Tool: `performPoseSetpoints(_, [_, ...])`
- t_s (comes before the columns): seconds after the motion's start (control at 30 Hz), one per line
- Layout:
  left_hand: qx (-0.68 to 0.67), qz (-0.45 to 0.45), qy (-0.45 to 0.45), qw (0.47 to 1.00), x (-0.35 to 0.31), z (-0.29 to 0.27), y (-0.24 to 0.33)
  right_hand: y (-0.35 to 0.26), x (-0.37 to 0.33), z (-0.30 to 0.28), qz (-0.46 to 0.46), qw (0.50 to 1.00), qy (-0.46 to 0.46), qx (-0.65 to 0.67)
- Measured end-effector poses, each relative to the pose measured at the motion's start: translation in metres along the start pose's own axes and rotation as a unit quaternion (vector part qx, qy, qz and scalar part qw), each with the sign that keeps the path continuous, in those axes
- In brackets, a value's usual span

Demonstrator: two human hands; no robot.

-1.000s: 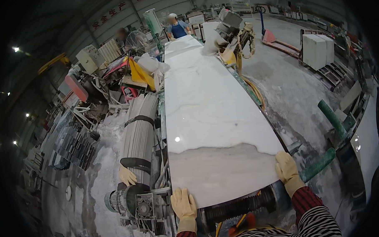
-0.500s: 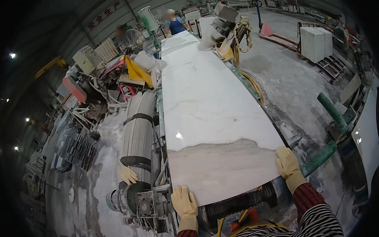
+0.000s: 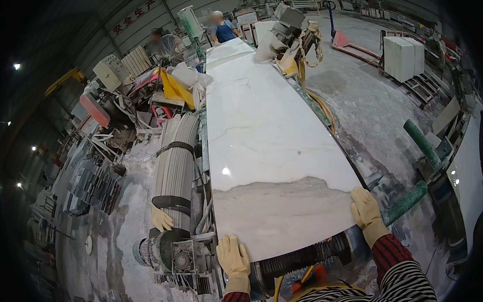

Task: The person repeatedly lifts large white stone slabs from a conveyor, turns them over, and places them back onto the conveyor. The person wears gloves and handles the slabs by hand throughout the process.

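A long, polished white stone slab [image 3: 267,134] with a grey-brown band near me stretches away along a roller conveyor. My left hand [image 3: 234,260], in a cream rubber glove, holds the slab's near left corner, its fingers over the top surface. At the near right corner, my right hand [image 3: 367,213] wears a matching glove and is closed over the edge. The undersides of both grips are hidden. Below the near edge shows a dark ribbed roller [image 3: 304,258]. Another cream glove [image 3: 161,219] lies beside a grey motor [image 3: 173,252] to the left.
A ribbed grey roll [image 3: 175,164] runs along the left side. Green posts [image 3: 405,204] stick out at right, near another pale slab [image 3: 468,180]. A person in a blue apron [image 3: 225,32] stands beyond the far end. A red pallet jack [image 3: 349,43] stands far right.
The view has shifted very slightly. Both hands keep their places on the slab's corners, and the slab shows no clear movement.
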State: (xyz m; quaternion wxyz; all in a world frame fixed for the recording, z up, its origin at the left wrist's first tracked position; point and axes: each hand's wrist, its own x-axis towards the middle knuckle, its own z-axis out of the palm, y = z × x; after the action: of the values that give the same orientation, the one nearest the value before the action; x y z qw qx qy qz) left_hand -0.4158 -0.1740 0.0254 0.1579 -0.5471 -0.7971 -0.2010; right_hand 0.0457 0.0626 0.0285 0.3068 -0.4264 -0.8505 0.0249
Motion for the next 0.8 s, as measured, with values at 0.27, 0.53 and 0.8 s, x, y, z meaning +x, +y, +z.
performPoseSetpoints(0.27, [-0.024, -0.010, -0.025, 0.999, -0.002, -0.003, 0.001, 0.003, -0.005, 0.001, -0.010, 1.000, 0.009, -0.002])
performPoseSetpoints(0.53, [-0.010, -0.004, -0.010, 1.000, -0.005, -0.006, 0.003, 0.005, -0.010, 0.003, -0.015, 1.000, 0.025, -0.003])
performPoseSetpoints(0.8, [-0.017, -0.006, -0.015, 1.000, -0.008, -0.009, 0.003, -0.002, -0.007, -0.005, -0.012, 1.000, 0.005, 0.008])
